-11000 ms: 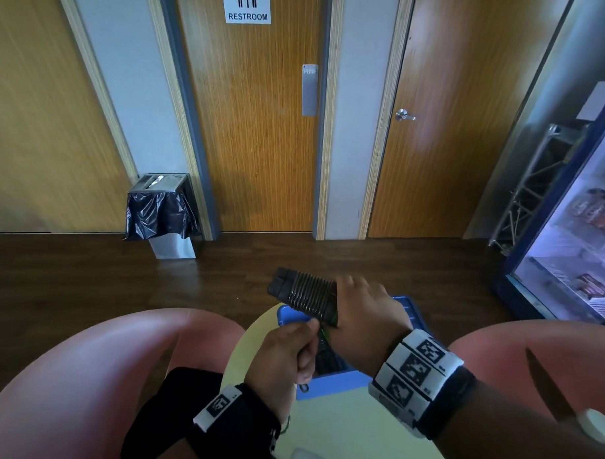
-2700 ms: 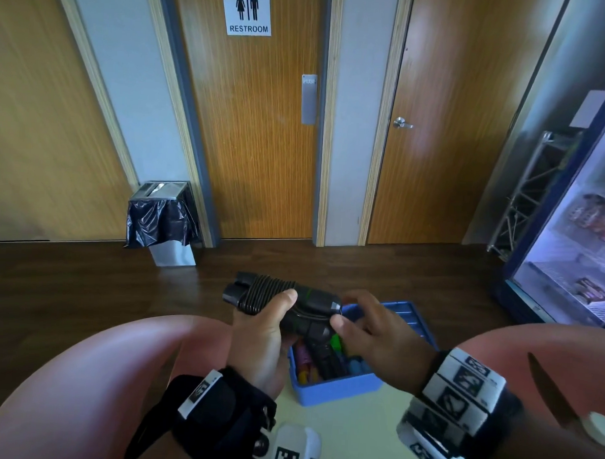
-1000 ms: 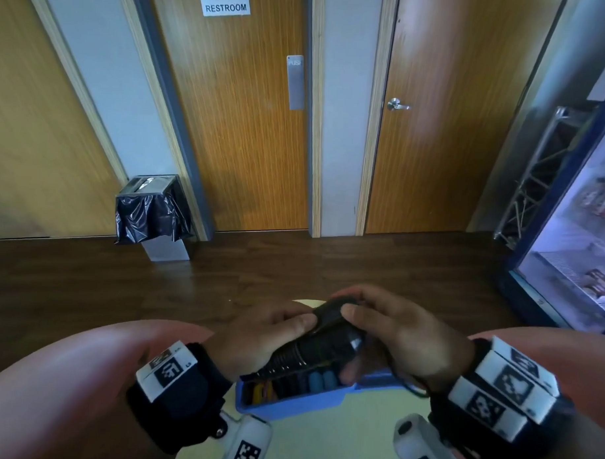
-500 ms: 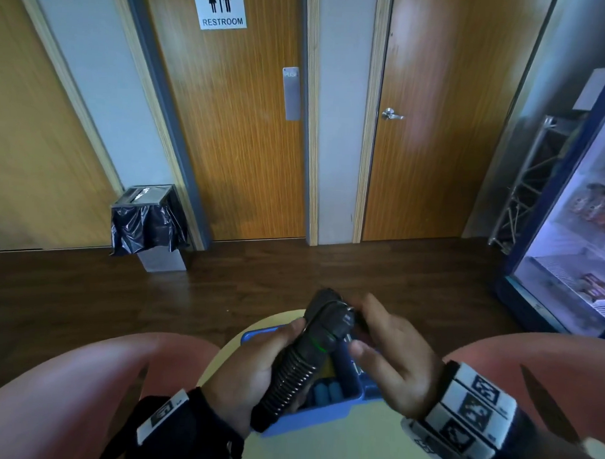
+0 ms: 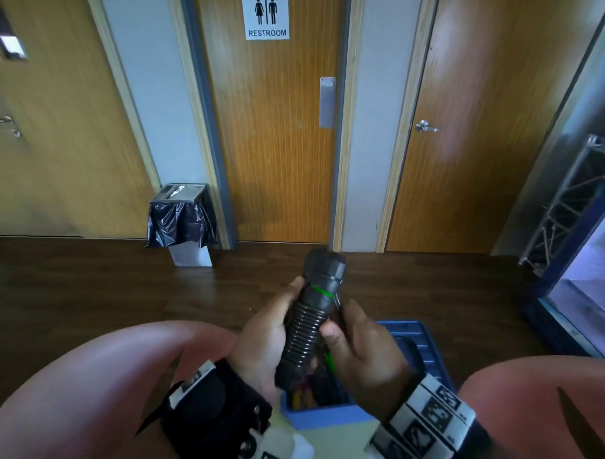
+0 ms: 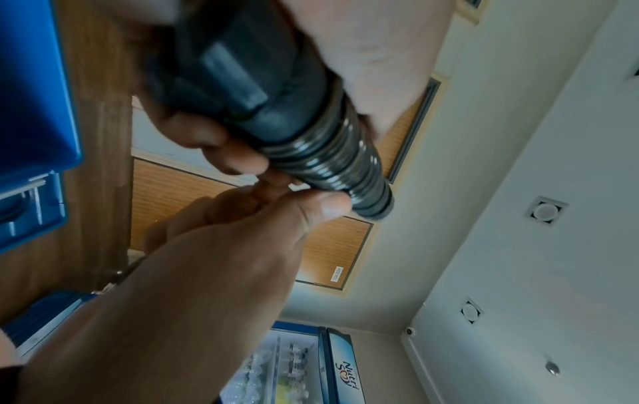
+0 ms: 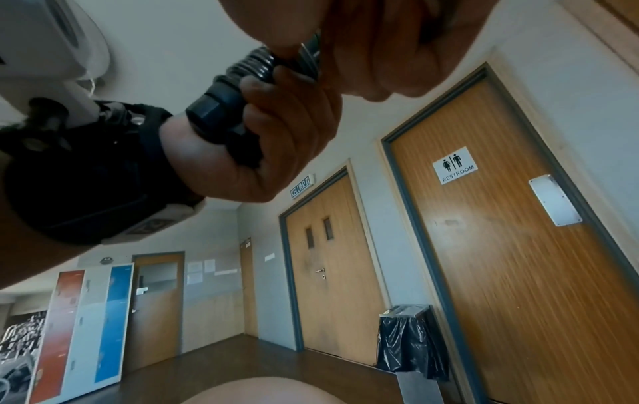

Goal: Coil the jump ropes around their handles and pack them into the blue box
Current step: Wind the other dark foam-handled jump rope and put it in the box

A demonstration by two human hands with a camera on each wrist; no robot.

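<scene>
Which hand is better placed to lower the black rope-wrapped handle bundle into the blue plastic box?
Probably the left hand: it grips the black rope-wrapped handle bundle around its lower part. The right hand only pinches the coil's side, above the blue plastic box.

Glossy black cord wound in smooth, ribbed turns around matt black plastic handles. Smooth, hard blue plastic box with moulded ribs on its lid. Matt pale yellow tabletop. Dark wood-grain floor with a low sheen. Orange-brown wood-veneer restroom door, satin finish, bearing a brushed-metal push plate and a white paper-like sign. Crinkled glossy black plastic bin liner.
</scene>
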